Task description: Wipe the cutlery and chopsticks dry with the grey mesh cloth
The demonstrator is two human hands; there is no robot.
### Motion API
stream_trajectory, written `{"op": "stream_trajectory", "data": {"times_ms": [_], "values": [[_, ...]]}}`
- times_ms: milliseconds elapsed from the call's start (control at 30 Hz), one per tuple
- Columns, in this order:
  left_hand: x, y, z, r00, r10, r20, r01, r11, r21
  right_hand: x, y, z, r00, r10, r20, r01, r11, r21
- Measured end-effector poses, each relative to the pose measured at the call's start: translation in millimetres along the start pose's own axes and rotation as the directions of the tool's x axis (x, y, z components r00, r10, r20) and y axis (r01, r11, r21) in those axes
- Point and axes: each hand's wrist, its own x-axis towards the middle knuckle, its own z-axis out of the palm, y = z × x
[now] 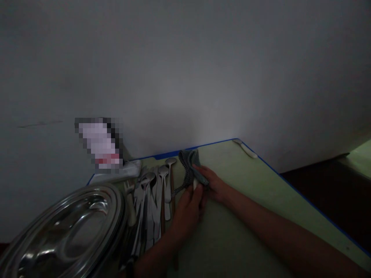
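Observation:
My left hand (188, 204) is closed around the pale handle (196, 183) of a utensil whose head is hidden under the cloth. A dark grey-green cloth (193, 160) with a checked edge is wrapped over it, and my right hand (213, 183) is closed on that cloth from the right side. Both hands are close together above the table (232, 239). Just left of my left hand lies a pile of spoons (164, 172) and other metal cutlery. A fork with a pale handle (130, 208) lies at the left edge of that pile.
Shiny oval metal trays (87, 231) are stacked at the lower left. Behind them, a phone-like device with a blurred screen (101, 144) leans near a pale block (130, 170). One white-handled utensil (248, 150) lies at the far right corner. A wall (185, 77) borders the table's back.

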Motion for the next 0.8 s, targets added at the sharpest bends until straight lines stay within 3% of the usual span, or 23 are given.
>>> {"op": "stream_trajectory", "data": {"times_ms": [267,433,600,800], "values": [[1,3,0.1,0.999,-0.038,0.017,0.037,0.999,0.004,4,-2,4,0.995,-0.090,-0.048,0.092,0.995,0.046],[4,4,-3.7,0.995,-0.094,0.028,0.095,0.995,-0.033,10,2,0,0.969,-0.208,-0.133,0.194,0.975,-0.109],[5,7,-4.3,0.995,-0.099,0.033,0.100,0.995,-0.024,18,5,-11,0.910,-0.394,-0.130,0.348,0.895,-0.281],[2,4,-3.8,0.998,-0.059,0.030,0.057,0.997,0.054,18,1,-15,0.903,-0.409,-0.134,0.353,0.882,-0.312]]}}
